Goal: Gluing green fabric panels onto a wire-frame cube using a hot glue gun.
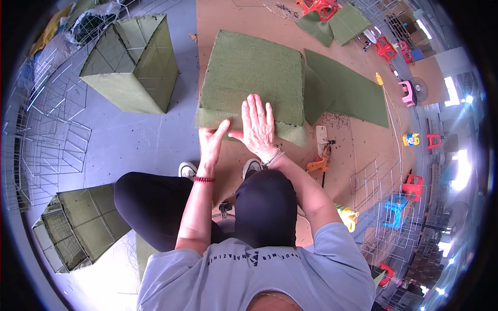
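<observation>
A box covered in green fabric (254,67) sits in front of me on the brown sheet, with a loose flap along its near edge. My left hand (209,146) grips the near left edge of the fabric, thumb on top and the other fingers hidden behind it. Flat on the near part of the cover lies my right hand (258,127), its fingers stretched out and a little apart. An orange glue gun (319,161) rests to the right of my right forearm. Green fabric pieces (353,90) are spread beyond the box's right side.
Another green fabric-covered frame (116,88) stands on the grey floor at left, and one more (85,225) lies beside my left knee. Wire frames (54,129) pile up at far left. On the right are a wire grid (384,194), a blue stool (396,210) and a yellow bottle (411,139).
</observation>
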